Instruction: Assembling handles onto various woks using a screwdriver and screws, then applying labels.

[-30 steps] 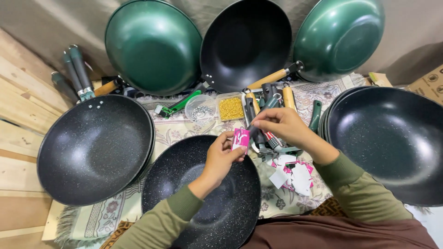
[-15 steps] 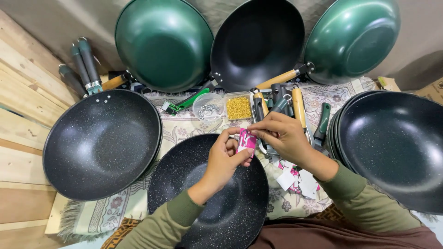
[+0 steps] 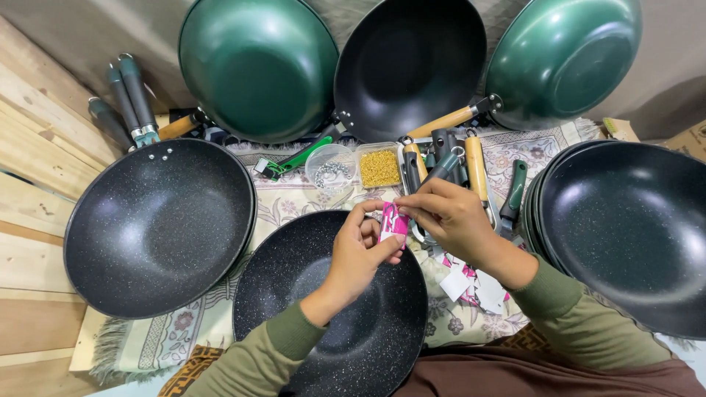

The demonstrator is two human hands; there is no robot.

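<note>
Both my hands meet over the far rim of a black speckled pan (image 3: 331,323) in front of me. My left hand (image 3: 360,254) pinches a small pink and white paper tag (image 3: 393,224) from below. My right hand (image 3: 452,217) grips the same tag from the right, fingers closed on its top edge. Under my right wrist several more white and pink tags (image 3: 471,283) lie on the patterned cloth (image 3: 294,202). Loose handles, wooden and dark grey (image 3: 456,158), lie just beyond my hands.
Another black speckled pan (image 3: 158,224) sits at left, a stack of black pans (image 3: 625,228) at right. Two green pans (image 3: 257,66) (image 3: 562,59) and a black one (image 3: 408,66) lean at the back. A round tub of rings (image 3: 331,169) and a tub of yellow bits (image 3: 379,167) stand nearby.
The view has shifted a little, so everything sits slightly further right in the picture. My hands stay together on the pink tag, with the fingers only slightly rearranged.
</note>
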